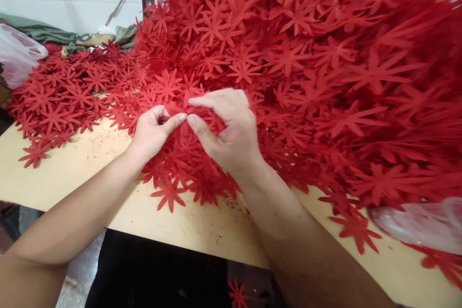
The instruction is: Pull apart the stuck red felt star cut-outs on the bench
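Both hands meet over a heap of red star-shaped pieces [169, 84]. My left hand [155, 127] is closed, thumb and fingers pinching a red piece whose edge shows between them. Just beside it, my right hand [227, 127] curves over the same spot, its thumb tip near the left thumb and its index finger stretched out above. The right thumb and index finger are apart, with red material between and behind them; whether they touch a piece is too unclear to tell.
A tall pile of red pieces [306, 57] rises behind and to the right. A lower pile [72, 82] lies left, by a plastic bag [19, 53]. Clear plastic [418, 224] rests on the tan table [90, 159] at right. One piece [238, 293] is below the edge.
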A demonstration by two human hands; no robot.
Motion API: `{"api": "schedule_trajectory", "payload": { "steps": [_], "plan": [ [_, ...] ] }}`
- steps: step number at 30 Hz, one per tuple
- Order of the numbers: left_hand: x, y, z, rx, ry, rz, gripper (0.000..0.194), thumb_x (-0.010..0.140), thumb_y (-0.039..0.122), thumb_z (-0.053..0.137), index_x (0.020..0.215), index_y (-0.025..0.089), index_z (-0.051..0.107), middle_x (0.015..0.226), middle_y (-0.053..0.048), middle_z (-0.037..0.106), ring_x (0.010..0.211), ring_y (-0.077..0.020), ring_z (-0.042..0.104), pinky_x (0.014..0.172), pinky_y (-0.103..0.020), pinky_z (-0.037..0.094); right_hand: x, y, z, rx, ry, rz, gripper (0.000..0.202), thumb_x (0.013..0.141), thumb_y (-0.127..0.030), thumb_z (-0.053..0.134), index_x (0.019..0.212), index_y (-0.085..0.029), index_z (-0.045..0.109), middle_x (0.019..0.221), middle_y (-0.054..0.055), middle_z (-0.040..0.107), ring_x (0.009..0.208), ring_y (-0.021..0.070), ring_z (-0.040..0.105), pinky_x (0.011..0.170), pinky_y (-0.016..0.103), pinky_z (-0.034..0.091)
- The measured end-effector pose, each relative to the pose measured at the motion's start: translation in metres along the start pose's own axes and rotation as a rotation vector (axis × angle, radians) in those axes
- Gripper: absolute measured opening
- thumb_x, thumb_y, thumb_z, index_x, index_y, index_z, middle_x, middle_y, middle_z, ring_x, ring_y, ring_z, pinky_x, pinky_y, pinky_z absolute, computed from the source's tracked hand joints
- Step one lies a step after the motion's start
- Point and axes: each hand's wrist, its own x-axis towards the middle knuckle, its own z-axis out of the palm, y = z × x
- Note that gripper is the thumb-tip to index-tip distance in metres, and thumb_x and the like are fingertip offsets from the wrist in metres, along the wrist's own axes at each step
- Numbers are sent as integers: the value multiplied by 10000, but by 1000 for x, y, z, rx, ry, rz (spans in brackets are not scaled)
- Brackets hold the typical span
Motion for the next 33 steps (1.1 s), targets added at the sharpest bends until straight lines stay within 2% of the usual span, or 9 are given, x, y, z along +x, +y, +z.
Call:
{"api": "schedule_trajectory", "payload": {
  "steps": [3,8,12,16,19,23,25,28,33],
  "plan": [
    [0,1,0,-1,7,12,309,676,306,736,589,153,482,559,60,488,518,-43,397,511,-185,325,-3,1,6,100,-33,52,180,807,-322,596,922,-189,637,887,60,667,871,191,601,850,399,453],
    [-1,1,0,-17,-66,-8,347,754,320,673,561,160,432,516,70,404,480,-39,332,483,-189,278,-6,9,12,285,-79,321,49,752,-226,600,779,-186,594,814,37,620,791,163,569,670,310,476],
    [0,-1,0,-38,-142,30,294,780,282,649,581,151,476,539,62,465,496,-39,380,515,-177,318,-3,9,12,458,-60,468,40,730,-180,583,713,-190,548,765,20,554,778,149,549,645,289,476],
    [0,0,2,-54,-127,14,261,797,217,623,575,145,504,525,57,496,487,-38,409,531,-170,338,0,6,14,552,35,606,101,714,-124,574,657,-194,527,733,3,517,727,122,532,625,268,478],
    [1,0,1,-68,-79,-33,286,811,200,600,552,147,492,507,50,497,473,-41,411,512,-172,329,2,8,13,604,130,653,133,707,-89,564,654,-199,512,697,-17,533,648,90,519,605,247,478],
    [6,-3,-4,-158,21,-50,265,788,206,617,566,151,484,508,57,493,462,-41,403,488,-170,320,6,22,3,728,335,765,151,711,-89,531,692,-214,449,645,-57,531,554,73,535,545,237,495],
    [9,-4,-5,-193,57,-50,173,752,179,634,620,148,527,552,55,540,491,-44,446,508,-165,350,7,29,-2,781,387,831,145,717,-111,530,701,-213,428,637,-63,538,572,82,573,545,243,513],
    [9,-3,-4,-212,69,-46,94,672,119,660,688,140,570,622,51,602,550,-49,512,562,-162,401,7,33,-4,801,329,828,156,707,-128,571,704,-209,437,614,-65,518,549,76,554,543,237,501],
    [6,-1,-2,-165,53,-25,154,623,146,699,636,141,546,577,65,572,530,-36,481,558,-159,392,6,21,2,666,200,654,201,647,-23,542,722,-204,501,671,-39,529,606,76,528,604,233,470]
  ]
}}
